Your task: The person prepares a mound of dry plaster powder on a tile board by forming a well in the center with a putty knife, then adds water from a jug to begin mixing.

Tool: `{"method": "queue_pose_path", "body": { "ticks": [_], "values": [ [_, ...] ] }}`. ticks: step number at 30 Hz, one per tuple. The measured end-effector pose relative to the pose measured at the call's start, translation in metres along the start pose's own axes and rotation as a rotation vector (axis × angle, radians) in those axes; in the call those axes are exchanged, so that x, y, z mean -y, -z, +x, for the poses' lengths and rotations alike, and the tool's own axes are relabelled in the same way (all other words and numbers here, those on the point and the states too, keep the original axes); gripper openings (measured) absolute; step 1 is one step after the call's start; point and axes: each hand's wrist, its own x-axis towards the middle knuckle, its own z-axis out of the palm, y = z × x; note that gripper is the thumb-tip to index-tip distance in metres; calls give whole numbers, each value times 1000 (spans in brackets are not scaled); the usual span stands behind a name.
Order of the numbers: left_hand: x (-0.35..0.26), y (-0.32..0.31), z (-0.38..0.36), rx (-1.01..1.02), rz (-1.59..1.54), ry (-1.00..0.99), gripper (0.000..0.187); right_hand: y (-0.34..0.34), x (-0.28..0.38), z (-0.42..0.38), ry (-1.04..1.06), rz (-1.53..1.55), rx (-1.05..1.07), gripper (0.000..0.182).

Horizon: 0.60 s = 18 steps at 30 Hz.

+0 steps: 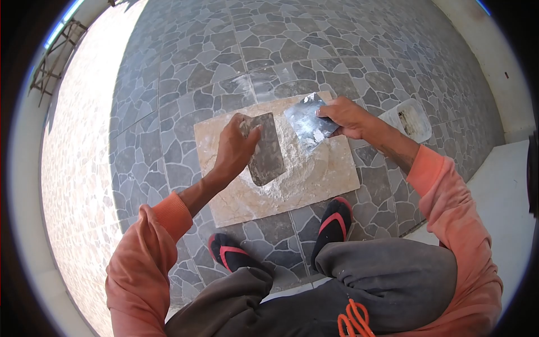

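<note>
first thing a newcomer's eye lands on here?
Dead centre: a beige tile slab lying on the grey stone-pattern floor, with a pale mound of white paste spread on it. Above it, the left hand grips a dark trowel and the right hand holds a shiny metal scraper. To the right of the slab sits a white bag.

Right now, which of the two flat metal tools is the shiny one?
The scraper in the right hand is shiny silver; the trowel in the left hand looks dull grey.
</note>
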Motion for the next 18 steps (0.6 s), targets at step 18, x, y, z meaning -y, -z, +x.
{"method": "queue_pose_path", "body": {
  "ticks": [18],
  "values": [
    [14, 38, -36, 41, 355, -834, 21, -6, 56, -71, 933, -1160, 383, 25]
  ]
}}
